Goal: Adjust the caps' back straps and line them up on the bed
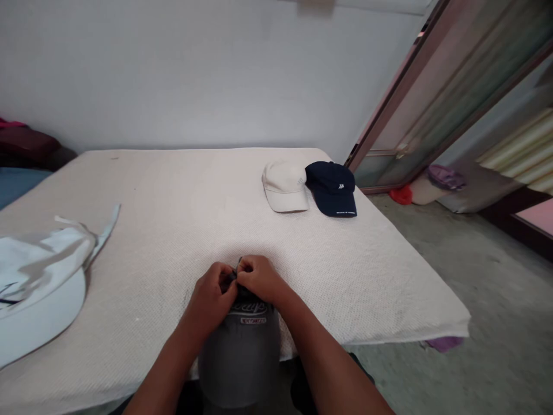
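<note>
A dark grey cap (239,360) lies at the table's near edge, its brim toward me and jutting past the edge. Lettering and a small patch show above the brim. My left hand (212,295) and my right hand (260,278) meet at the cap's far end. Fingers of both are pinched on a dark part of the cap there, perhaps its strap; the fingertips hide the exact spot. Farther off on the right lie a beige cap (285,183) and a navy cap (332,187), side by side and touching. At the left edge is a white cap (56,288) with a loose strap.
A whitish textured cover (181,196) spreads over the table. Behind it stands a pale wall (194,75). A framed glass door (401,109) rises at the right, above a grey floor (453,253). Dark red and blue items (26,144) sit at the far left.
</note>
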Demonstrator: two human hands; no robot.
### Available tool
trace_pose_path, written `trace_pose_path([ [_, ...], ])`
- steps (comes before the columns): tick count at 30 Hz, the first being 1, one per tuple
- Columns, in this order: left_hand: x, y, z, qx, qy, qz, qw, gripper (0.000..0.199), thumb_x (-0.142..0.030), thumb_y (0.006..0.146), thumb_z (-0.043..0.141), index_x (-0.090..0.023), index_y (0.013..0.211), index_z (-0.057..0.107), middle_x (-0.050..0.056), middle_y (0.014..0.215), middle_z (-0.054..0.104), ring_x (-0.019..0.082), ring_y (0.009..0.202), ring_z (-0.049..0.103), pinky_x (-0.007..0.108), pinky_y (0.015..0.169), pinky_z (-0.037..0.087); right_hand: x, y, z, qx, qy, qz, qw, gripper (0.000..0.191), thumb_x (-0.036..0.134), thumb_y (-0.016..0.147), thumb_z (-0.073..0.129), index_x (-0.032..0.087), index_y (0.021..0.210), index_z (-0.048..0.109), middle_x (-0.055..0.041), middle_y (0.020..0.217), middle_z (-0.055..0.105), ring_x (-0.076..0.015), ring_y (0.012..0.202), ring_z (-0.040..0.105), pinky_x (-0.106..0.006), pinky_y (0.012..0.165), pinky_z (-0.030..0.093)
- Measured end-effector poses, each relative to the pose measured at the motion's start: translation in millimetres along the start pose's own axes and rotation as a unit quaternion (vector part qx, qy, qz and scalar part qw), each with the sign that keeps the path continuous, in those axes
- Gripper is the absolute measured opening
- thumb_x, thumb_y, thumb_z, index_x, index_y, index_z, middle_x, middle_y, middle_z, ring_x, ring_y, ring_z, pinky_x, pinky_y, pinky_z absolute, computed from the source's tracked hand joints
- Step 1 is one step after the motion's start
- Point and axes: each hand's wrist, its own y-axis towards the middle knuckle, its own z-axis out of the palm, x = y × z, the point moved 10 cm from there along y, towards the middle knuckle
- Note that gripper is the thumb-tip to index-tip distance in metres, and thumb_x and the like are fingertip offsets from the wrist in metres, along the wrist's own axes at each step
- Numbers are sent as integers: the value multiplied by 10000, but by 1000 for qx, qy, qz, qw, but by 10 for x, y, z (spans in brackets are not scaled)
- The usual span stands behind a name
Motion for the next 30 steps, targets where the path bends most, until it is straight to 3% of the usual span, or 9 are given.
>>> trace_pose_path([
  [13, -25, 12, -31, -25, 66, 9, 997, 96, -266, 753, 534, -198, 815, 507, 57, 838, 649, 189, 706, 599, 322, 647, 452, 36, -19, -3, -6, -20, 3, 1000, 43, 173, 629, 523, 156, 596, 545, 11, 568, 534, -101, 573, 462, -219, 514, 299],
  [23, -3, 18, -33, -11, 86, -18, 996, 80, -258, 725, 544, -199, 767, 509, 48, 790, 632, 193, 696, 576, 320, 641, 424, 105, -39, 6, -2, -55, -18, 998, 46, 173, 643, 532, 156, 607, 554, 7, 586, 556, -99, 570, 452, -228, 523, 290],
  [30, 88, 26, -16, 5, 5, -43, 999, 73, -259, 716, 549, -199, 734, 510, 70, 914, 644, 191, 756, 587, 320, 681, 443, 108, -36, 5, -2, -60, -19, 998, 53, 160, 645, 522, 154, 599, 548, 6, 578, 553, -96, 565, 451, -228, 522, 291],
])
